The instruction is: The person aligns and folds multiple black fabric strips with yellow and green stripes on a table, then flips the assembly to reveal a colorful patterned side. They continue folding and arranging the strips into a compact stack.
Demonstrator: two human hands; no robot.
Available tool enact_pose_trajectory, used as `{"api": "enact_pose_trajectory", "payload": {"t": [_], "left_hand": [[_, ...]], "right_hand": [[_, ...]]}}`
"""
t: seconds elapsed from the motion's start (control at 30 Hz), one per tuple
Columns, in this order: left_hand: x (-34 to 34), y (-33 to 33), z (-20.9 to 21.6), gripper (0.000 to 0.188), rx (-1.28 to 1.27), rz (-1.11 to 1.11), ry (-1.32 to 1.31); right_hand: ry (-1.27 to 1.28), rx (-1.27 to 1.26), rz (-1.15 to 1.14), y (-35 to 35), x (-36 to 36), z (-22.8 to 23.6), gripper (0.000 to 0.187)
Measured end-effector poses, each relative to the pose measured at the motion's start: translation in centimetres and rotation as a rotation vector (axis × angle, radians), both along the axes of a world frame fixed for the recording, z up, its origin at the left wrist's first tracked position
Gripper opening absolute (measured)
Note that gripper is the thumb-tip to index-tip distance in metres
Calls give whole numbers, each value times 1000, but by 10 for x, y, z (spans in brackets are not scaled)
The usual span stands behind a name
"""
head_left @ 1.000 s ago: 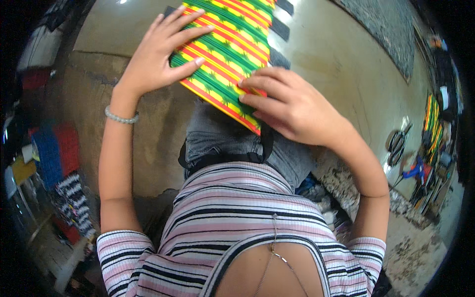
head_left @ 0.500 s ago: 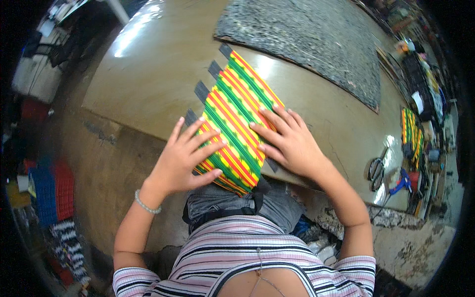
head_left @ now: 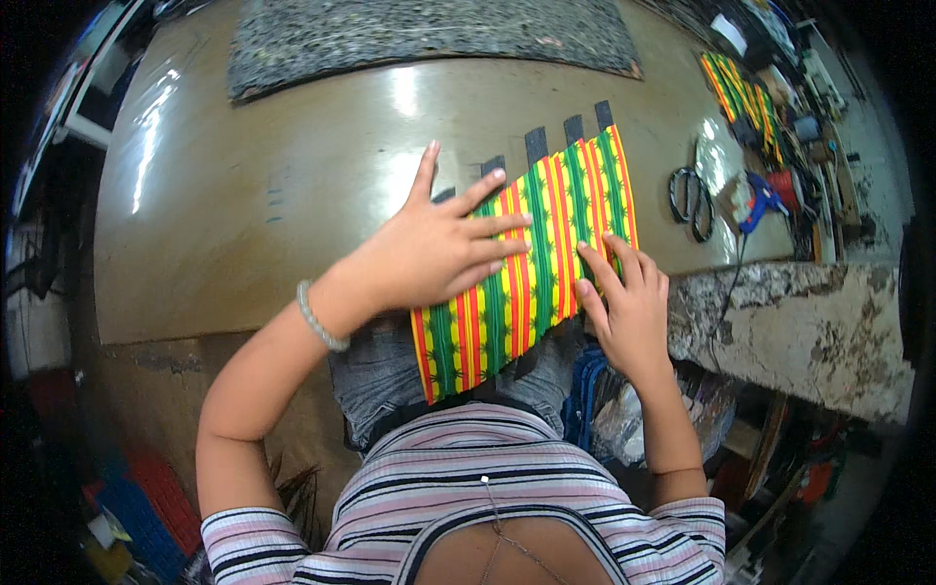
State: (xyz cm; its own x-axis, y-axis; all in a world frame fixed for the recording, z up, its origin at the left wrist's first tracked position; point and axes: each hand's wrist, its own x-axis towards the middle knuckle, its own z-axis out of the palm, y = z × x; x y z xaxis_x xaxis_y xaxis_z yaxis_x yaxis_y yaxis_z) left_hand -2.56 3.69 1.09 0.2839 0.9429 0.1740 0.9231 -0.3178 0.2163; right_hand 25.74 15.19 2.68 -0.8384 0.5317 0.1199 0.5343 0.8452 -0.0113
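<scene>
We are resting left hand [head_left: 444, 249], splayed, and right hand [head_left: 629, 307], unclenched, on striped cloth [head_left: 546, 214] | cloth is overhanging table [head_left: 244, 224]'s near edge | tabletop is stretching leftward | scissors [head_left: 693, 201] are lying rightward

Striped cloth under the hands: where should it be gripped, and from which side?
The near-left corner of the striped cloth looks best, pinched from the person's side, thumb beneath: it juts past the edge of the table over the jeans, so its underside is probably reachable. The left hand and right hand lie elsewhere on it.
</scene>
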Motion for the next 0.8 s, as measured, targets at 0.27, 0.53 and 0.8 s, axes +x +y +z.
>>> {"api": "enact_pose_trajectory", "payload": {"t": [0.27,0.53,0.8], "left_hand": [[-33,69,-35,49,121,45,121],[-61,-39,1,38,51,348,-312],[-25,-71,-9,49,-112,273,-122]], "right_hand": [[21,23,-226,22,-36,-21,40],[437,-318,324,-21,-53,-1,31],[295,-386,556,-37,-100,-21,52]]}}
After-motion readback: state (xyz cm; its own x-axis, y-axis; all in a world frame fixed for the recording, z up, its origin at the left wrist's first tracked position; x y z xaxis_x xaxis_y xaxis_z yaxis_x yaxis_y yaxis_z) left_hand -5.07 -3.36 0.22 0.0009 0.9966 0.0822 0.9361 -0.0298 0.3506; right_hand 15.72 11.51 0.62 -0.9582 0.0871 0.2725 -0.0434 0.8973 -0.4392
